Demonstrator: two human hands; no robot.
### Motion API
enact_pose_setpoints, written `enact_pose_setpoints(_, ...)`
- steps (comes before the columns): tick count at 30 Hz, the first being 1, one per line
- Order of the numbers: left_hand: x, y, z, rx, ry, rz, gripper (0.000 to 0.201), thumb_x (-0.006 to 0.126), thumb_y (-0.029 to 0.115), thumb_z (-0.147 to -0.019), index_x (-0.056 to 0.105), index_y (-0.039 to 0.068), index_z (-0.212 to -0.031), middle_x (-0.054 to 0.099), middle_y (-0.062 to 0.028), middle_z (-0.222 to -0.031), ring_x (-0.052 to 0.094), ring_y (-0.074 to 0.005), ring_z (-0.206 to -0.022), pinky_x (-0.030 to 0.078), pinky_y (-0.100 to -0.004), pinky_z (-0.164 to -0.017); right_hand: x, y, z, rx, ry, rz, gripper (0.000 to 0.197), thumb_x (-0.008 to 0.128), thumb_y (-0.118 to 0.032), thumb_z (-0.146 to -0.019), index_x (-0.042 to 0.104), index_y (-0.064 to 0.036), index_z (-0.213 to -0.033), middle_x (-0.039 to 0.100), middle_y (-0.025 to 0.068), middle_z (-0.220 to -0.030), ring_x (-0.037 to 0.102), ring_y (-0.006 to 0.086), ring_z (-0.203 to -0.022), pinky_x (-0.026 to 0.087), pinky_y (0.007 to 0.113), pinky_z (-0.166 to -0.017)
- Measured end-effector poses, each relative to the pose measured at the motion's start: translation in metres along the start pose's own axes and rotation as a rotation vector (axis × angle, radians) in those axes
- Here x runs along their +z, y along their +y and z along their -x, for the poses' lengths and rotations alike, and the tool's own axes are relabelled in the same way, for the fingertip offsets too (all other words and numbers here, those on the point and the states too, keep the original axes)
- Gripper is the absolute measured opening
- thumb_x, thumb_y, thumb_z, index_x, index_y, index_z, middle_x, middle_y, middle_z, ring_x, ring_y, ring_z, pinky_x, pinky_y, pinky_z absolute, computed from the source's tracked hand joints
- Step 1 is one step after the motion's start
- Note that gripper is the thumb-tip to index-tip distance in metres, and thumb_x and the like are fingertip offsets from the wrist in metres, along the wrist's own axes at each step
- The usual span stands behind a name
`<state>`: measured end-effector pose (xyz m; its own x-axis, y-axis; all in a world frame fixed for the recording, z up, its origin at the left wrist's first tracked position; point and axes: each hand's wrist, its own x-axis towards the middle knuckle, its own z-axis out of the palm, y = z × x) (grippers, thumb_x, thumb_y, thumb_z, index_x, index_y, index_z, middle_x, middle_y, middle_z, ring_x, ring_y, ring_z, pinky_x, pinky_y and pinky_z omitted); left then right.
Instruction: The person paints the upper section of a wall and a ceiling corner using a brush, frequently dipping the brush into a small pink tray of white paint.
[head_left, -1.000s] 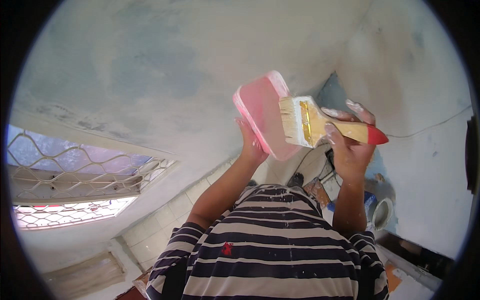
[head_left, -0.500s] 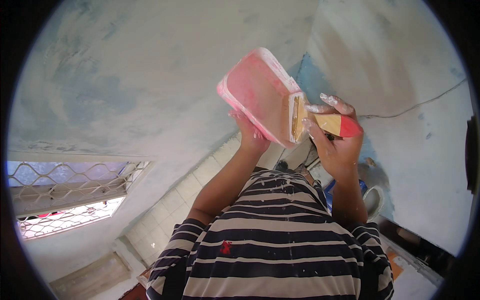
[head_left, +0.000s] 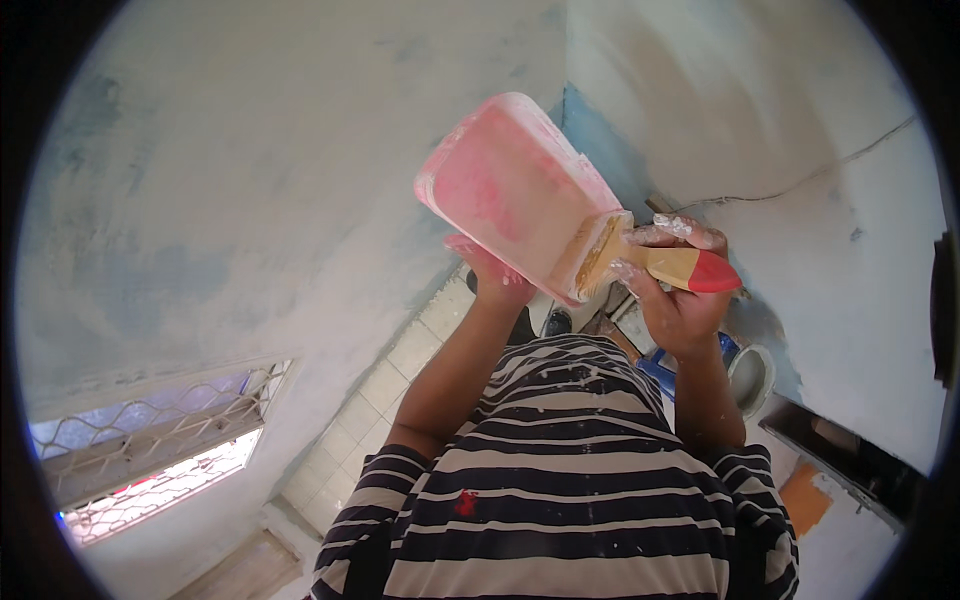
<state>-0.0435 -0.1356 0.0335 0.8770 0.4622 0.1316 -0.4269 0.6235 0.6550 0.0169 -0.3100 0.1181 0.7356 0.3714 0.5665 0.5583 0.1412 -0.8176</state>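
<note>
**Brush meets tray beneath a patchy blue-white wall**

A pale wall [head_left: 250,170], washed white over blue, fills the picture from nine to one o'clock, meeting a second wall at a corner near twelve. At eight o'clock sits a window with a diamond-pattern metal grille [head_left: 150,450]. The person's striped black-and-cream shirt [head_left: 560,500], flecked with paint, spreads across six o'clock.

Just above centre, at about twelve o'clock, the shallow pink rectangular plastic tray [head_left: 510,190] is held up and tilted, its inside smeared white. The left hand [head_left: 490,275] is closed on the tray's lower edge from beneath, fingers curled under the rim. The tray looks light and fairly stiff, though wet paint would likely make its rim slippery; a grip under the base, as here, seems the steadiest hold.

At two o'clock the right hand [head_left: 680,300], paint-spattered, is wrapped around the flat wooden paintbrush with a red-tipped handle [head_left: 665,262], whose bristles press against the tray's near edge. The brush appears light and rigid in the handle and soft at the bristles; the handle is the natural place to grasp.

Below it, at four o'clock, a round white bucket [head_left: 750,370] stands on the floor.
</note>
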Motion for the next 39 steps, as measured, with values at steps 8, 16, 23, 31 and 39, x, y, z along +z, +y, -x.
enact_pose_setpoints(8, 0.012, -0.034, -0.033, -0.002, -0.116, 0.228, 0.094, 0.021, 0.08, -0.08, 0.02, 0.014, -0.146, 0.031, -0.005, -0.145, 0.032, -0.0231, -0.133, 0.032, -0.0409, -0.109, -0.024, 0.011, -0.011, -0.065, 0.007, 0.118, 0.045, 0.078, 0.002, -0.07, 0.051, -0.0001, -0.106, 0.064, 0.0133, -0.095, 0.064, 0.0203, -0.088, 0.051, 0.031, -0.078)
enact_pose_setpoints(16, 0.001, -0.052, -0.058, 0.103, -0.404, 0.467, 0.084, 0.023, 0.076, -0.085, 0.027, 0.015, -0.143, 0.037, -0.0025, -0.141, 0.038, -0.021, -0.129, 0.034, -0.0391, -0.107, -0.037, 0.016, -0.023, -0.202, -0.067, 0.349, 0.056, 0.065, 0.013, -0.074, 0.035, -0.0013, -0.119, 0.06, 0.0181, -0.098, 0.063, 0.0242, -0.088, 0.05, 0.036, -0.08)
enact_pose_setpoints(23, 0.007, -0.045, -0.064, -0.106, -0.282, 0.475, 0.081, 0.023, 0.073, -0.088, 0.027, 0.015, -0.143, 0.037, -0.0019, -0.141, 0.039, -0.0203, -0.129, 0.034, -0.0388, -0.107, -0.038, 0.025, -0.03, -0.191, -0.071, 0.312, 0.049, 0.059, 0.012, -0.078, 0.036, 0.0002, -0.119, 0.06, 0.0194, -0.098, 0.062, 0.0254, -0.087, 0.05, 0.034, -0.08)
enact_pose_setpoints(31, 0.023, -0.025, -0.044, -0.13, 0.125, 0.114, 0.096, 0.018, 0.083, -0.079, 0.024, 0.015, -0.146, 0.039, -0.0058, -0.142, 0.04, -0.0231, -0.128, 0.037, -0.0409, -0.105, -0.02, 0.028, -0.033, -0.178, 0.065, -0.097, 0.045, 0.056, 0.006, -0.083, 0.035, -0.0005, -0.123, 0.055, 0.0229, -0.112, 0.059, 0.0275, -0.098, 0.05, 0.037, -0.081)
enact_pose_setpoints(39, -0.012, 0.016, -0.026, -0.087, 0.02, 0.231, 0.094, 0.016, 0.079, -0.082, 0.016, 0.013, -0.148, 0.03, -0.0105, -0.148, 0.034, -0.028, -0.134, 0.033, -0.0454, -0.108, 0.024, 0.036, -0.032, -0.002, 0.034, -0.391, 0.036, 0.055, 0.006, -0.086, 0.041, -0.0012, -0.119, 0.056, 0.0181, -0.111, 0.057, 0.0255, -0.106, 0.046, 0.037, -0.093)
